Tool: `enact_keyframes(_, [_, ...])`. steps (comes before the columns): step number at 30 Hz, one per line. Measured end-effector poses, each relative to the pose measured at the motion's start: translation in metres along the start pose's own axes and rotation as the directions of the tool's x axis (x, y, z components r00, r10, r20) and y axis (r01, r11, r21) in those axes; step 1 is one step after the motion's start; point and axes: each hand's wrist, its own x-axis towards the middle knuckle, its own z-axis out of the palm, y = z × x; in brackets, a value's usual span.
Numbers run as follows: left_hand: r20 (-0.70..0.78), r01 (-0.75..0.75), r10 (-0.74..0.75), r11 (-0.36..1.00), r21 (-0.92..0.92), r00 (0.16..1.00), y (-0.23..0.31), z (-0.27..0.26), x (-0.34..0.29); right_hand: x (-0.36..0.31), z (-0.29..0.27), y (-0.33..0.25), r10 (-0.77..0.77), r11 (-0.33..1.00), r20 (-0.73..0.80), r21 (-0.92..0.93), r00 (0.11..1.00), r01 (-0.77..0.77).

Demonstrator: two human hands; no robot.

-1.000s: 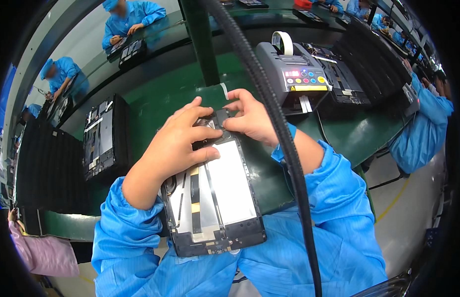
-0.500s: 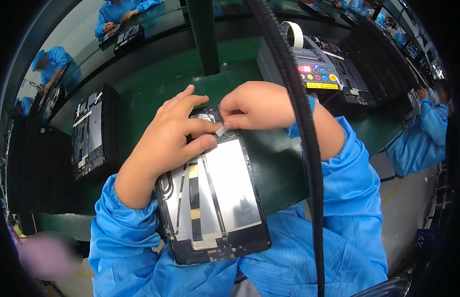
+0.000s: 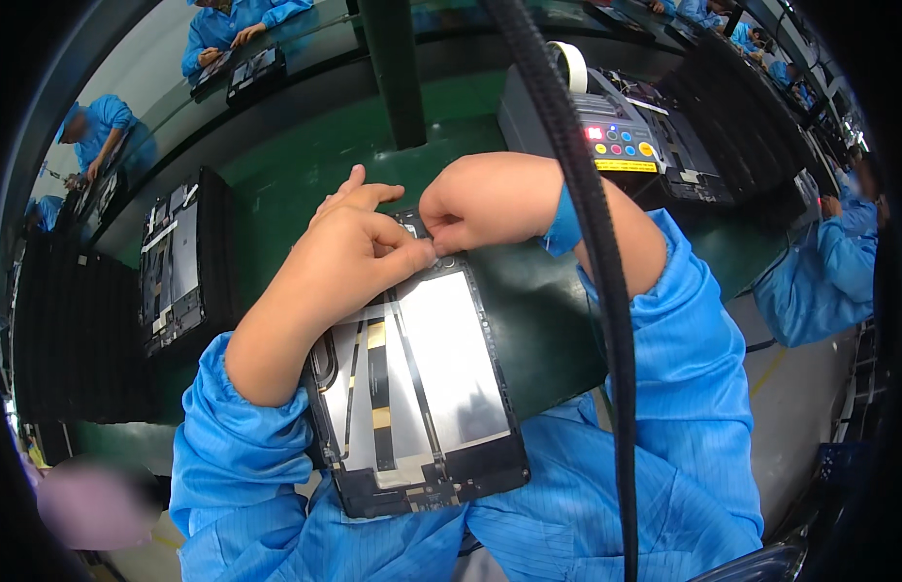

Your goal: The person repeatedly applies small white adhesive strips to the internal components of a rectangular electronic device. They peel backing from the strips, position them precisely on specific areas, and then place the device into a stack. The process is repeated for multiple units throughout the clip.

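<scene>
A tablet-sized device (image 3: 461, 359) with its inside exposed lies slanted before me, its lower end jutting over the table edge toward my lap. It has a black frame, bright silver panels and dark ribbon cables. At its far end my left hand (image 3: 349, 247) is closed in a pinch of thumb and forefinger, its other fingers raised apart. My right hand (image 3: 490, 206) pinches right beside it, fingertips low over the device's upper edge. A small pale strip showed between the fingertips half a second ago; the fingers now cover that spot.
On the green table (image 3: 276, 155), a stack of similar devices (image 3: 175, 262) stands left. Behind my right hand is a grey tape dispenser (image 3: 606, 121) with lit buttons, beside another stack (image 3: 698, 155). A green post (image 3: 391, 78) rises behind; a black strap (image 3: 606, 291) crosses the view. Co-workers sit around.
My left thumb has moved up and right, meeting the forefinger at the right fingertips. The pale strip has gone out of sight. My right hand has shifted slightly left; the device stays put.
</scene>
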Motion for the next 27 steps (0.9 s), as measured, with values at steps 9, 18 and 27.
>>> enact_keyframes(9, [-0.021, -0.039, 0.04, 0.999, 0.025, 0.999, -0.006, 0.004, 0.003, 0.004, -0.009, -0.022, 0.237, 0.961, 0.067, -0.165, 0.969, -0.224])
enact_keyframes(18, [-0.228, -0.238, 0.316, 0.92, 0.312, 0.921, 0.007, -0.002, -0.029, -0.022, 0.01, -0.028, 0.543, 0.79, -0.189, -0.217, 0.818, -0.574])
enact_keyframes(27, [-0.255, -0.012, -0.172, 0.807, -0.59, 0.952, -0.003, 0.058, -0.169, -0.098, 0.15, -0.09, 0.248, 0.767, -0.468, 0.629, 0.848, 0.123])
